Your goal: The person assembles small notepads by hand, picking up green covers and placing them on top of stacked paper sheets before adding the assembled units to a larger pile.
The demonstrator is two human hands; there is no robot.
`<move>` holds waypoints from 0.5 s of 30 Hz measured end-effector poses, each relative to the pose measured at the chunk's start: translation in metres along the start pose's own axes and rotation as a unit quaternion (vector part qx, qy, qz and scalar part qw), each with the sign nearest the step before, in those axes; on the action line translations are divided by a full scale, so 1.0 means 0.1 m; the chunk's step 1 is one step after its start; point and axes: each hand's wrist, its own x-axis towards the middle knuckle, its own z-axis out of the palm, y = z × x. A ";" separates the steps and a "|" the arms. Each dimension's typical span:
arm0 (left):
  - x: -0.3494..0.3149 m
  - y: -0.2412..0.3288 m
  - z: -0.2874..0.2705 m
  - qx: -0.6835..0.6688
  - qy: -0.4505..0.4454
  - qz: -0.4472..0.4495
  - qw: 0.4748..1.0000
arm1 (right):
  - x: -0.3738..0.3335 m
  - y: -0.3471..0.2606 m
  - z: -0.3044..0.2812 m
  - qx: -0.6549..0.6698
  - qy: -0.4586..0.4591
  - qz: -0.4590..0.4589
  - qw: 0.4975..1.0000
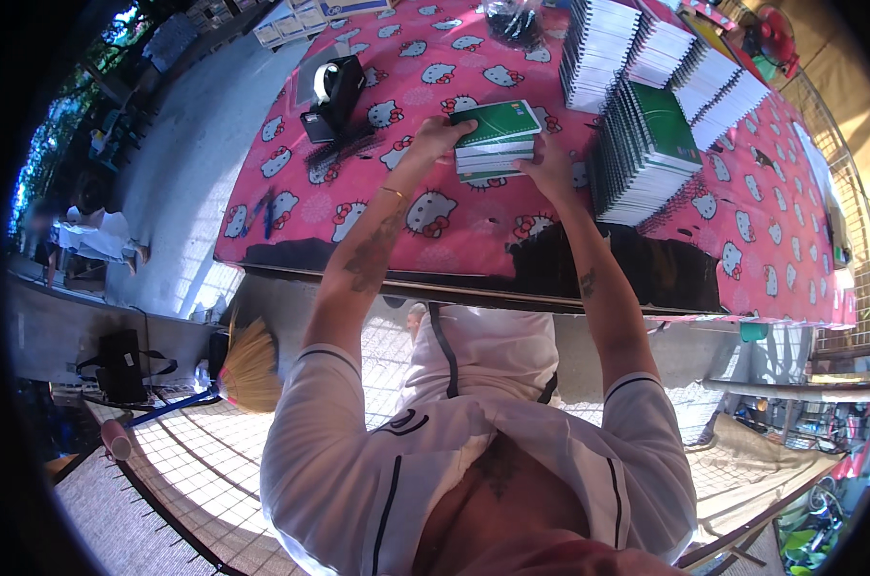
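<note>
A short stack of small green-covered notebooks (500, 123) lies on the pink patterned tablecloth (473, 226), its layers slightly fanned with white page edges showing. My left hand (438, 137) grips the stack's left side, thumb over the top cover. At the right side, my right hand (550, 168) presses its fingers against the lower right corner and edge. Just right of it stands a tall pile of green spiral notebooks (664, 130), wire bindings facing left.
Behind that pile rise several tall stacks of white-paged spiral notebooks (598, 53). A black tape dispenser (334, 101) sits at the left, with pens (262, 213) near the left edge. The cloth is torn along the black front edge (627, 269). A broom (251, 370) stands below left.
</note>
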 end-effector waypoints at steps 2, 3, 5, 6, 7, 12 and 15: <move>0.02 0.09 0.04 0.016 0.004 -0.006 1.000 | 0.10 0.08 -0.08 0.138 -0.061 0.040 0.988; 0.02 0.12 0.06 0.025 0.014 -0.009 1.000 | 0.15 0.12 -0.11 0.206 -0.091 0.060 0.972; 0.04 0.13 0.10 0.028 0.022 -0.014 0.999 | 0.15 0.19 -0.08 0.144 -0.060 0.051 0.987; 0.06 0.14 0.12 0.022 0.018 -0.013 1.000 | 0.15 0.23 -0.07 0.111 -0.044 0.047 0.992; 0.09 0.09 0.07 0.017 0.022 -0.016 0.999 | 0.16 0.15 -0.05 0.071 -0.036 0.049 0.996; 0.21 0.05 0.11 0.037 0.058 -0.002 0.998 | 0.23 0.22 -0.11 0.111 -0.068 0.015 0.991; 0.15 0.00 0.05 0.035 0.062 -0.006 0.997 | 0.21 0.09 -0.05 0.044 -0.085 0.048 0.994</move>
